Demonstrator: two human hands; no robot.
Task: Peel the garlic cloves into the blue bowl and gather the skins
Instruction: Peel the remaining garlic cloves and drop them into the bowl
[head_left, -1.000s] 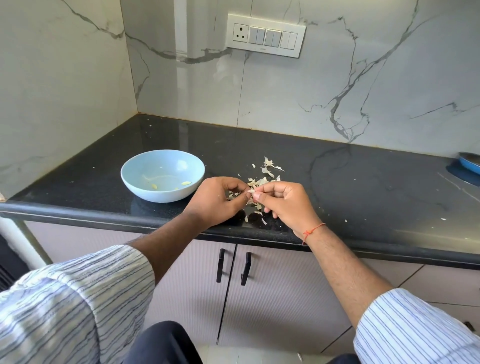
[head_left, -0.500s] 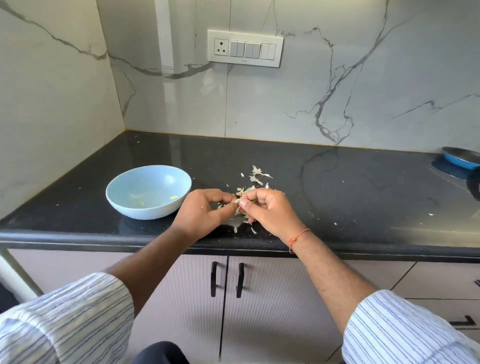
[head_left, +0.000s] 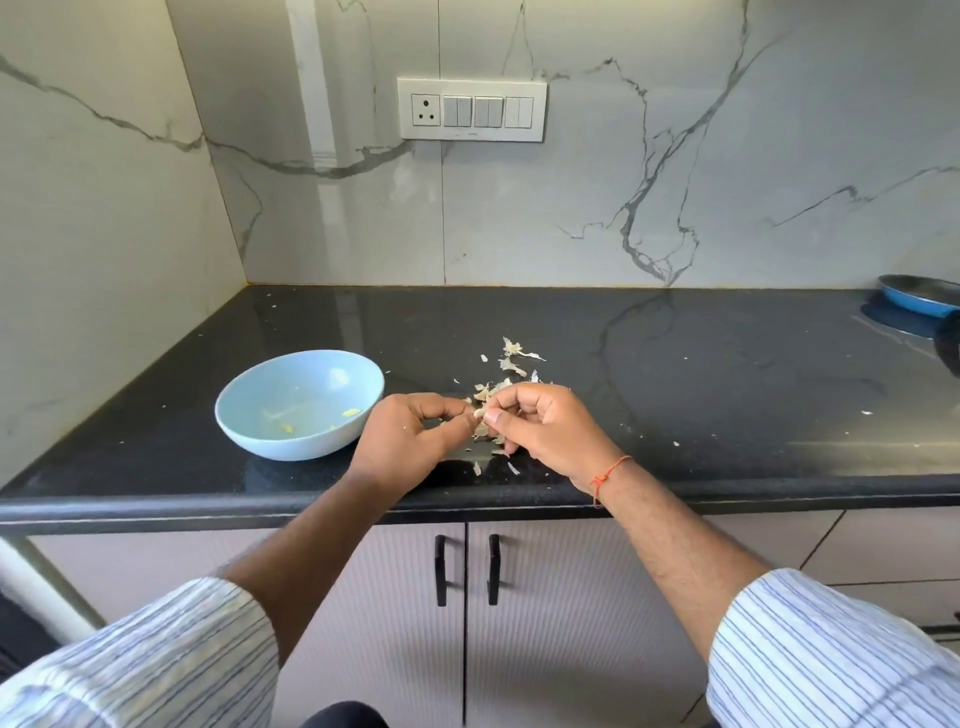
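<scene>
Both hands, left hand (head_left: 402, 441) and right hand (head_left: 545, 428), meet fingertip to fingertip, pinching a garlic clove (head_left: 480, 414) above the countertop (head_left: 675, 395).

At the centre of the frame, the left hand (head_left: 410, 441) and the right hand (head_left: 545, 431) meet fingertip to fingertip, both pinching a small garlic clove (head_left: 480, 414) above the black counter (head_left: 701, 395). Papery skins (head_left: 511, 364) lie scattered just behind and beneath the hands. Left of centre, the blue bowl (head_left: 291, 441) holds a few pale bits. A blue pan (head_left: 919, 304) sits at the right edge.
</scene>
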